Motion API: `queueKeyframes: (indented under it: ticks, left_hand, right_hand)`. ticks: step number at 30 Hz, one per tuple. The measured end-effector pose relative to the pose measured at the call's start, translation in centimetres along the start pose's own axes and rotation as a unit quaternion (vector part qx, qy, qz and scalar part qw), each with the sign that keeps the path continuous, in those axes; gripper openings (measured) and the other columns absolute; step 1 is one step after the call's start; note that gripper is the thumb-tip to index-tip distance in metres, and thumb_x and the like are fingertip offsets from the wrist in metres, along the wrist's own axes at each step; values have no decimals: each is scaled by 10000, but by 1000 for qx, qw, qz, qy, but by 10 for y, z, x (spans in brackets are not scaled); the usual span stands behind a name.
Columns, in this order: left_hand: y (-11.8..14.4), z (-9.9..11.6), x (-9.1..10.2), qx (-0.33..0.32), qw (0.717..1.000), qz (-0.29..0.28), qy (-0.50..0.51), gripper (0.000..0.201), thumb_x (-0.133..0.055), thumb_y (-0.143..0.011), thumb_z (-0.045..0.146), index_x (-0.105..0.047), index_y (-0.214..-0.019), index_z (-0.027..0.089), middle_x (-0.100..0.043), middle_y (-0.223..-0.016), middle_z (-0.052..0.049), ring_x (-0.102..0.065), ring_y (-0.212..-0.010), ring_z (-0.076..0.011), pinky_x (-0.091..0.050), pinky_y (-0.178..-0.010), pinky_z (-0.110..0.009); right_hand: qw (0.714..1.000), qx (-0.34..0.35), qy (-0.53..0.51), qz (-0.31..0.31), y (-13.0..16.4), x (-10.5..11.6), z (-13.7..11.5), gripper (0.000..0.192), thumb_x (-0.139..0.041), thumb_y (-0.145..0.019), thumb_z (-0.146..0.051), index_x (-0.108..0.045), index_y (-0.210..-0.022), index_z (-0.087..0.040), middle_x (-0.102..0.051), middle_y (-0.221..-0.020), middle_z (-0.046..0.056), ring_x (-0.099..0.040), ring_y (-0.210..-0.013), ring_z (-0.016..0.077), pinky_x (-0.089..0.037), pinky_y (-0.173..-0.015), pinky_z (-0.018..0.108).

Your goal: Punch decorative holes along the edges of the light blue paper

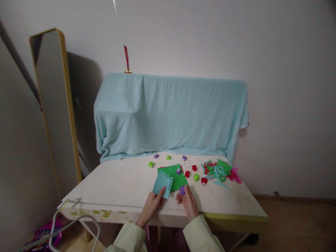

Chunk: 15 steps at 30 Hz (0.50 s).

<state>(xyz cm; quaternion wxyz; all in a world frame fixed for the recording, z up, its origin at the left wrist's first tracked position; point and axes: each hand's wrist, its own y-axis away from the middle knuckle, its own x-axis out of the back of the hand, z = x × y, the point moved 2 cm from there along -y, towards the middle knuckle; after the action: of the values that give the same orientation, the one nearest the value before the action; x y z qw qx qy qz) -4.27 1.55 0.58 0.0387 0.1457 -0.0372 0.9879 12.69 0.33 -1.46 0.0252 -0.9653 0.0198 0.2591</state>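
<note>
A light blue square of paper point(160, 184) with small holes punched along two edges is pinched in my left hand point(154, 200). My right hand point(188, 202) grips a small purple craft punch point(182, 190), just to the right of the paper and apart from it. Beneath and behind the blue paper lie green sheets point(176, 174), with a red edge showing under them. Another purple punch point(179, 171) rests on the green sheets. Beside them are red punches point(187, 174) and a lime green punch point(196, 177).
Punched paper scraps point(217, 170) in green, red and blue lie heaped at the table's right. More small punches point(168, 157) stand toward the back. A light blue cloth point(170, 115) drapes over something behind the white table point(118, 182). A white cable point(76, 219) hangs at the front left corner.
</note>
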Motion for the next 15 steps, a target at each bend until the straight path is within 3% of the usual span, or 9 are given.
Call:
queueKeyframes:
  ticks: [8, 15]
  left_hand:
    - [-1, 2, 1, 7, 1000, 5, -7, 554, -378, -797, 648, -454, -510, 180, -442, -463, 23, -447, -497, -150, -360, -547, -260]
    - [-2, -2, 0, 10, 1000, 6, 7, 514, -409, -803, 613, -426, -521, 184, -422, -477, 32, -427, -509, -141, -334, -532, -250]
  right_hand:
    - [1000, -9, -13, 10, 3, -5, -8, 572, -393, -792, -698, -557, -753, -152, -618, -572, 53, -527, -480, 149, -386, -485, 259]
    - [1000, -14, -20, 18, 3, -5, -7, 544, -403, -812, -668, -533, -687, -155, -612, -572, 53, -532, -501, 147, -396, -506, 256]
